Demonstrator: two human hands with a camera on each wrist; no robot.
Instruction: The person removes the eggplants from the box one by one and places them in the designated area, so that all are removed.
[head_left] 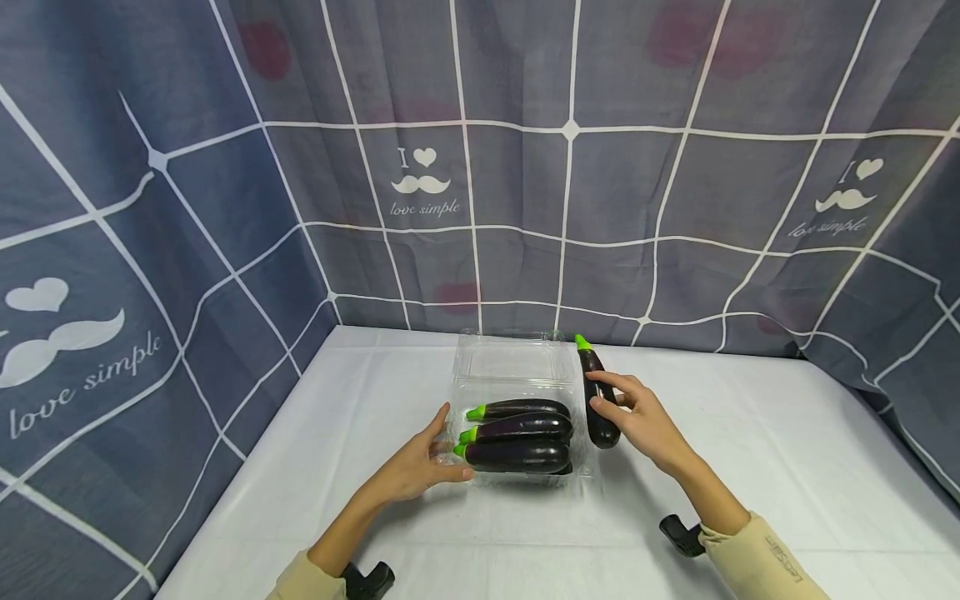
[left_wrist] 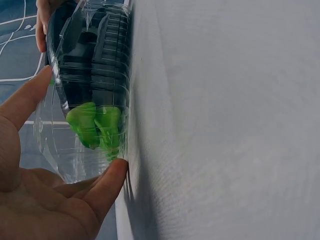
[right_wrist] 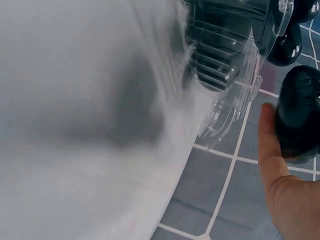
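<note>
A clear plastic clamshell box [head_left: 512,364] lies with its lid folded back, and several dark purple eggplants [head_left: 525,427] with green stem ends are stacked in its near half. My left hand [head_left: 420,467] touches the box's left end, thumb and index finger spread apart along it. In the left wrist view, green stem ends [left_wrist: 95,125] show through the plastic wall beside that hand [left_wrist: 55,200]. My right hand [head_left: 637,417] holds another eggplant [head_left: 597,400] by its side, to the right of the box, stem pointing away. Its rounded bottom [right_wrist: 298,112] appears in the right wrist view.
A white cloth [head_left: 360,375] covers the table. Dark grey-blue curtains [head_left: 517,183] with white grid lines close off the back and both sides. Black straps [head_left: 681,535] are on both wrists.
</note>
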